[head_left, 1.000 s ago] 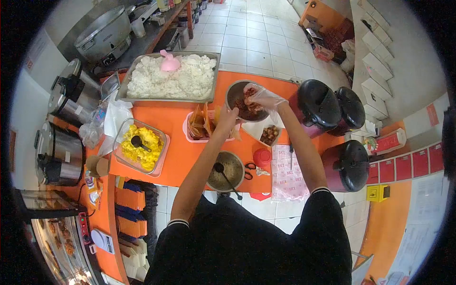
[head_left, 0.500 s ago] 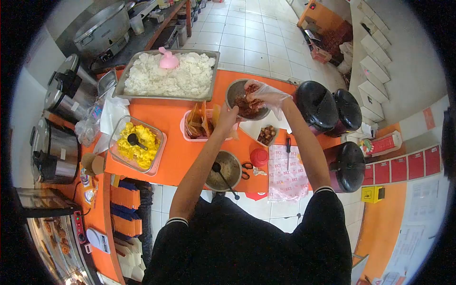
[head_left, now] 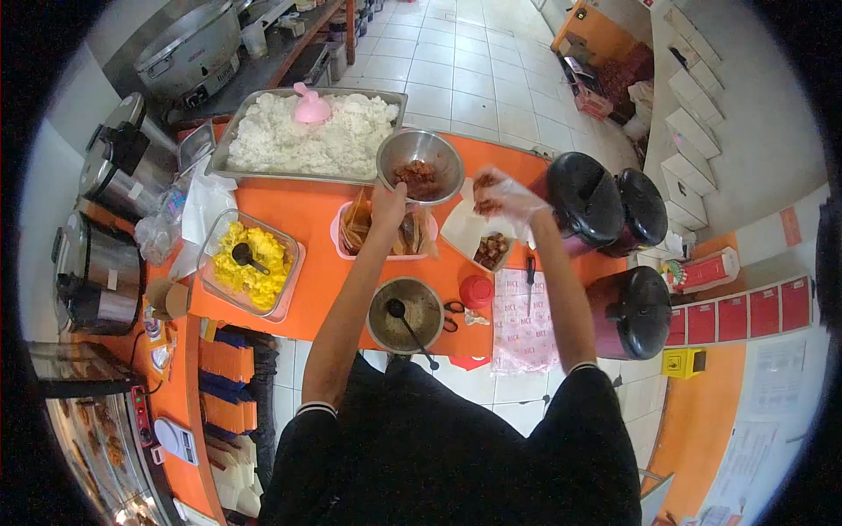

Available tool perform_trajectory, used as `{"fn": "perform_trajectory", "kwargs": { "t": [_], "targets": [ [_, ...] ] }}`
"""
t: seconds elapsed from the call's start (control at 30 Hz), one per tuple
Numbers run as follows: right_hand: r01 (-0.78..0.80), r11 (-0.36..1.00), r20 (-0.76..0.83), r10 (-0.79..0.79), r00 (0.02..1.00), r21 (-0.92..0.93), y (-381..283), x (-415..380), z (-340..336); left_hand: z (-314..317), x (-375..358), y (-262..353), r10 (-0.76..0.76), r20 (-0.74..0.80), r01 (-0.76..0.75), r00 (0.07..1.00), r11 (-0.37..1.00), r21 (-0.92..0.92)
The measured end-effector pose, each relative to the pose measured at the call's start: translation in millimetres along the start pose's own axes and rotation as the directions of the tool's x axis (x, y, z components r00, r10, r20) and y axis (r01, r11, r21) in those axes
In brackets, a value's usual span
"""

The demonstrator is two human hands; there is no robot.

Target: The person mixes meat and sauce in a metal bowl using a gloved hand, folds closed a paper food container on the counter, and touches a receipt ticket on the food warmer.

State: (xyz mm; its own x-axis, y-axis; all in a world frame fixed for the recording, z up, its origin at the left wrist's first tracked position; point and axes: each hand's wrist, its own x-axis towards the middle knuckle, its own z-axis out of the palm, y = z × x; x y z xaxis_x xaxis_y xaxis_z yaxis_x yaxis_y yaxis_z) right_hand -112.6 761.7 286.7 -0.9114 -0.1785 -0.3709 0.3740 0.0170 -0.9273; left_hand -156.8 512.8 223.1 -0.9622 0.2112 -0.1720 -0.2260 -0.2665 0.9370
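My left hand (head_left: pixel 388 207) grips the near rim of a steel mixing bowl (head_left: pixel 445 151), tilted, with dark red sauced meat (head_left: pixel 417 178) inside. My right hand (head_left: pixel 517 200) wears a clear plastic glove, its fingers closed around a clump of the same sauced meat (head_left: pixel 488 195). It is over the far part of an open white paper food box (head_left: pixel 463 226), where browned chunks (head_left: pixel 494 251) fill the near corner. Under my left wrist stands a pink basket (head_left: pixel 337 235) of flat brown pieces.
A rice tray (head_left: pixel 289 178) with a pink scoop (head_left: pixel 311 107) stands at the back. Yellow food fills a glass dish (head_left: pixel 210 279) on the left. Nearer me are a second bowl (head_left: pixel 379 329) with a ladle, scissors (head_left: pixel 452 317), a red lid (head_left: pixel 476 292) and a knife (head_left: pixel 530 272). Dark lidded pots (head_left: pixel 583 202) line the right.
My gloved right hand has left the bowl with sauced meat and moved right, over the paper box. My left hand has shifted the bowl to the left and tilted it.
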Motion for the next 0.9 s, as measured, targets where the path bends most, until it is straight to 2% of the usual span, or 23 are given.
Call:
{"fn": "perform_trajectory", "kwargs": {
  "t": [0.1, 0.17, 0.23, 0.3, 0.4, 0.5, 0.63, 0.73, 0.83, 0.9],
  "targets": [
    [-0.007, 0.994, 0.025, 0.004, 1.000, 0.107, 57, 20, -7, 7, -11, 12, 0.000, 0.006, 0.000, 1.000, 1.000, 0.013],
    [-0.129, 0.981, -0.004, 0.131, 0.991, 0.143, 85, 33, -14, 11, -7, 4, 0.007, -0.021, -0.008, 1.000, 1.000, -0.009],
    [-0.146, 0.976, -0.034, 0.153, 0.988, 0.162, 100, 39, -16, 16, -11, 10, 0.015, -0.047, -0.016, 0.999, 0.999, -0.030],
    [-0.165, 0.970, -0.066, 0.179, 0.982, 0.181, 106, 38, -16, 18, -18, 14, 0.012, 0.046, -0.012, 0.999, 1.000, -0.006],
    [-0.165, 0.979, -0.153, 0.183, 0.971, 0.121, 109, 36, -5, 20, -17, 16, -0.041, 0.073, 0.038, 0.996, 0.999, 0.038],
    [-0.152, 0.963, -0.163, 0.191, 0.968, 0.222, 134, 56, -11, 24, -19, 17, -0.026, 0.080, 0.018, 0.996, 0.996, 0.093],
    [-0.124, 0.991, -0.223, 0.132, 0.966, 0.050, 165, 83, -28, 24, -21, 15, -0.024, 0.117, 0.019, 0.993, 0.999, 0.046],
    [-0.099, 0.986, -0.284, 0.057, 0.957, -0.136, 165, 88, -33, 23, -19, 14, -0.037, 0.085, 0.027, 0.996, 0.992, 0.125],
    [-0.072, 0.952, -0.326, -0.030, 0.945, -0.297, 164, 92, -37, 20, -17, 9, -0.021, 0.144, 0.003, 0.989, 0.992, 0.128],
    [-0.052, 0.928, -0.342, -0.084, 0.936, -0.369, 168, 94, -41, 22, -17, 7, 0.006, 0.099, -0.011, 0.995, 0.999, 0.051]
  ]
}}
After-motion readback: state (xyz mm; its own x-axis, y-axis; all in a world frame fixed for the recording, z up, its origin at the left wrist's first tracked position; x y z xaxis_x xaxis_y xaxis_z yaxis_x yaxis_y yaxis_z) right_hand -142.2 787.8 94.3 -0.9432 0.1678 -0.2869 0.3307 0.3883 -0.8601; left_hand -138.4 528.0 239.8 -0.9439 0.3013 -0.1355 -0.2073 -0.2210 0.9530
